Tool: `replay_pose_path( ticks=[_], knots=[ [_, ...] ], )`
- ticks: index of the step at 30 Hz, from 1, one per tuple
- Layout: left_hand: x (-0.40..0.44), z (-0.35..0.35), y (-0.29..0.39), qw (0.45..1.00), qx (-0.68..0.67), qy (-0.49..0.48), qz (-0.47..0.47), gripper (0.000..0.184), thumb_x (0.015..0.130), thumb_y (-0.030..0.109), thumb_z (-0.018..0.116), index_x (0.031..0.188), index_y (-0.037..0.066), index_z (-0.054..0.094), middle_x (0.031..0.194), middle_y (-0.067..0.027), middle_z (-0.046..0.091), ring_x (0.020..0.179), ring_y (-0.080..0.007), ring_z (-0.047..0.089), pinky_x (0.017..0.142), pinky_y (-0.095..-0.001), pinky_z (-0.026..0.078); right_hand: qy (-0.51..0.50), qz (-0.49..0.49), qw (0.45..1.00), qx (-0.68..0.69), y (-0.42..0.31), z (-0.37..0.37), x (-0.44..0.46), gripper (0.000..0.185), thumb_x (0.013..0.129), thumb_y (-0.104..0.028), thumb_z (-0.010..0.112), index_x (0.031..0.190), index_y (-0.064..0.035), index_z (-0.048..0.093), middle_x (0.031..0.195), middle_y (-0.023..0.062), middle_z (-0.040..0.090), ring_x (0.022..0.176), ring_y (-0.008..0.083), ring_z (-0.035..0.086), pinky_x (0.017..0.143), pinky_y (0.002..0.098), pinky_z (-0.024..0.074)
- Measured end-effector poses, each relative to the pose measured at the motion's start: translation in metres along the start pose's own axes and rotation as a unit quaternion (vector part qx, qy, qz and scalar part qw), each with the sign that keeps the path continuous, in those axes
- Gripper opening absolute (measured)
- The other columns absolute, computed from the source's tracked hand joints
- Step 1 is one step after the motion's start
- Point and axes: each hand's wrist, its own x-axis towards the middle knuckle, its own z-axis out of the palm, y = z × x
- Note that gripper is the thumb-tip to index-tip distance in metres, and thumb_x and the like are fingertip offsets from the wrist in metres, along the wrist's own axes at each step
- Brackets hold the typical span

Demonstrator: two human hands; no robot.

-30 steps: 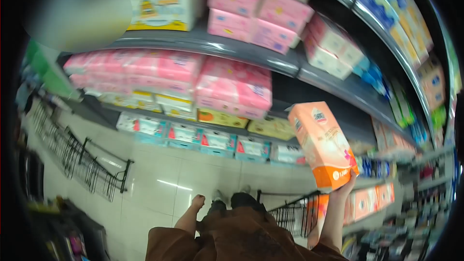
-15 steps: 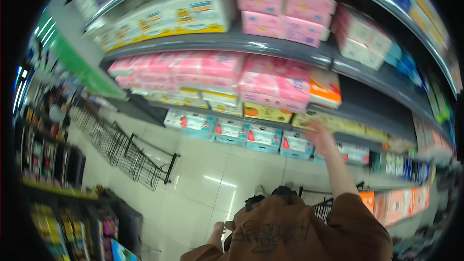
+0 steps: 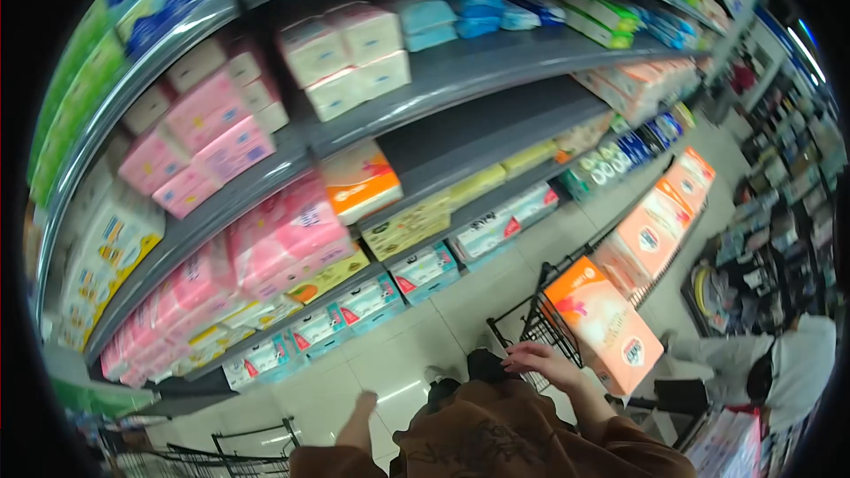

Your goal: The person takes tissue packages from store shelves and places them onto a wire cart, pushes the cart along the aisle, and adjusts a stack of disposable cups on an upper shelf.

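The large orange pack point(image 3: 606, 327) sits tilted at four o'clock, at the black wire cart point(image 3: 537, 327), near the right hand point(image 3: 560, 372). It looks bulky but light for its size, I judge: a squared block in thin, shiny film that probably yields under pressure and slips a little. Opposite sides, or a palm beneath, should grip better than one smooth corner.

The right hand's fingers point(image 3: 522, 356) are loosely extended, with nothing visible in them; whether they touch the cart, I cannot tell. The left hand point(image 3: 366, 402), toward half past six, hangs over the glossy tile floor point(image 3: 398, 345), too blurred to show how its fingers are set.

A similar orange-and-white pack point(image 3: 361, 179) stands at ten o'clock on the smooth grey shelf point(image 3: 478, 137), beside soft-looking, rounded pink packs point(image 3: 288, 235); stiff wire mesh frames the cart.
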Motion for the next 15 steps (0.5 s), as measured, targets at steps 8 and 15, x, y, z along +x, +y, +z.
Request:
replay_pose_path(
  ticks=[8, 15],
  knots=[
    [0.239, -0.181, 0.025, 0.657, -0.601, 0.193, -0.413, 0.03, 0.093, 0.029, 0.057, 0.116, 0.01, 0.061, 0.107, -0.0055, 0.065, 0.085, -0.0172, 0.064, 0.071, -0.0344, 0.051, 0.461, -0.375, 0.8, 0.082, -0.063, -0.089, -0.159, 0.021, 0.092, -0.007, 0.057, 0.111, 0.0031, 0.058, 0.082, 0.0079, 0.063, 0.078, 0.0149, 0.061, 0.074, 0.0263, 0.048],
    [0.317, -0.247, 0.209, 0.54, -0.814, 0.006, -0.216, 0.031, 0.098, 0.024, 0.052, 0.124, 0.008, 0.053, 0.121, -0.0088, 0.062, 0.111, -0.023, 0.06, 0.094, -0.0386, 0.048, 0.49, -0.096, 0.838, 0.221, 0.061, -0.187, -0.185, 0.056, 0.094, -0.037, 0.063, 0.135, -0.0043, 0.047, 0.123, 0.01, 0.061, 0.113, 0.0226, 0.06, 0.091, 0.0362, 0.0492]
  ],
)
